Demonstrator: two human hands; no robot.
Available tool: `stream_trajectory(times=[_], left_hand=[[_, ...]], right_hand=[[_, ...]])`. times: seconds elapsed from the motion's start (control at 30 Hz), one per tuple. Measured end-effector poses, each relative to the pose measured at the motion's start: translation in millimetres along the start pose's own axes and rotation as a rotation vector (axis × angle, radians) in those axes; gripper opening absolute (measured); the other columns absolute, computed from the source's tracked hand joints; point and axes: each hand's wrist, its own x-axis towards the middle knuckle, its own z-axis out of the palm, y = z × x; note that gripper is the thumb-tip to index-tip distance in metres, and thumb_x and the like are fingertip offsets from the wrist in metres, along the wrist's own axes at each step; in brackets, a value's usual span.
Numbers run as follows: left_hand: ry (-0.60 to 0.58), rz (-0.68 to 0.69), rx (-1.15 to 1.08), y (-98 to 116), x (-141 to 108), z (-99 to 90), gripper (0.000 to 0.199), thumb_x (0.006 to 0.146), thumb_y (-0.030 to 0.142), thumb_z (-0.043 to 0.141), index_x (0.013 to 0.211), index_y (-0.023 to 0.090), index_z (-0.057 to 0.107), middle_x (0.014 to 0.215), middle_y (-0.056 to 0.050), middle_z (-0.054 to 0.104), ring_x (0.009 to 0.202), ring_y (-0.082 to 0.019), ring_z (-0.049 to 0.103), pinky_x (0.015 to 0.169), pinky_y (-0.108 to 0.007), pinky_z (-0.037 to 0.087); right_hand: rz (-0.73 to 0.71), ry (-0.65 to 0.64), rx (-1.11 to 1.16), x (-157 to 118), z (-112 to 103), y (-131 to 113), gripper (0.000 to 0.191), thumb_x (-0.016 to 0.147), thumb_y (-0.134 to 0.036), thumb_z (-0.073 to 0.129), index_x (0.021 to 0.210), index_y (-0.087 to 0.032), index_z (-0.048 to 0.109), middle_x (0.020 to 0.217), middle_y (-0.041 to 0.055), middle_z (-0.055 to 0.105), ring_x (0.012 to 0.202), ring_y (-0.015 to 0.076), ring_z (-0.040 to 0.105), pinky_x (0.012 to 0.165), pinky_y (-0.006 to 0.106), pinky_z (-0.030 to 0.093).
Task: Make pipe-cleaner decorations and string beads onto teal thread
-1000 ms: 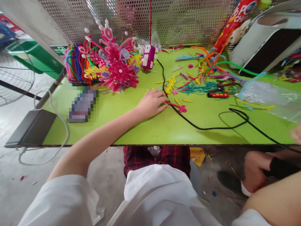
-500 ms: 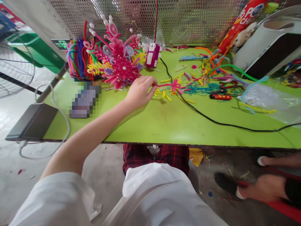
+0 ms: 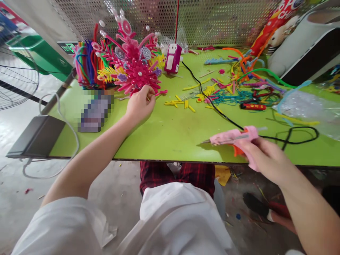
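My left hand (image 3: 142, 103) pinches a small pink pipe-cleaner piece (image 3: 161, 92), whose end sticks out to the right of the fingers. It is just in front of the large pink pipe-cleaner flower arrangement (image 3: 136, 72) with pearls. Over the table's front edge, my right hand (image 3: 271, 159) is wrapped round a pink glue gun (image 3: 233, 136) with an orange trigger. Its nozzle points left. Several yellow pieces (image 3: 186, 104) lie on the green table (image 3: 170, 134) between the hands.
A purple power adapter (image 3: 173, 58) stands at the back. Teal threads (image 3: 233, 97) and a red-handled tool (image 3: 252, 106) lie right of centre, near a clear plastic bag (image 3: 305, 109). The black cord (image 3: 225, 115) crosses the table. A phone (image 3: 95, 113) and a grey box (image 3: 34, 136) are left.
My left hand has moved left with the pink piece, towards the arrangement. My right hand has come into view with the glue gun. A yellow piece now shows where the pink flower was.
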Motion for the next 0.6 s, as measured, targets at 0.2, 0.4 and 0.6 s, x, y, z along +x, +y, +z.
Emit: stream_trajectory(times=[0.2, 0.4, 0.6], left_hand=[[-0.174, -0.027, 0.120, -3, -1, 2.9, 0.029, 0.086, 0.018, 0.061, 0.114, 0.021, 0.066, 0.078, -0.001, 0.070, 0.070, -0.019, 0.061, 0.065, -0.032, 0.038], [-0.294, -0.025, 0.185, 5, 0, -1.1, 0.033, 0.094, 0.025, 0.052, 0.124, 0.018, 0.064, 0.080, -0.003, 0.068, 0.070, -0.019, 0.059, 0.065, -0.032, 0.036], [-0.284, -0.060, 0.202, 9, -1, -2.7, 0.037, 0.094, 0.029, 0.053, 0.128, 0.018, 0.063, 0.078, -0.002, 0.067, 0.071, -0.019, 0.059, 0.066, -0.031, 0.036]], right_hand=[[-0.023, -0.084, -0.768, 23, 18, -43, 0.061, 0.107, -0.066, 0.031, 0.093, -0.022, 0.071, 0.085, 0.0129, 0.072, 0.076, 0.0290, 0.067, 0.070, 0.041, 0.041], [0.080, 0.040, -1.079, 63, -27, -78, 0.066, 0.103, -0.073, 0.029, 0.099, -0.028, 0.076, 0.101, 0.0150, 0.075, 0.086, 0.0338, 0.066, 0.071, 0.040, 0.040], [-0.248, -0.051, -0.976, 192, -85, -56, 0.018, 0.089, -0.039, 0.076, 0.090, -0.021, 0.076, 0.095, 0.0061, 0.075, 0.076, 0.0196, 0.062, 0.072, 0.032, 0.045]])
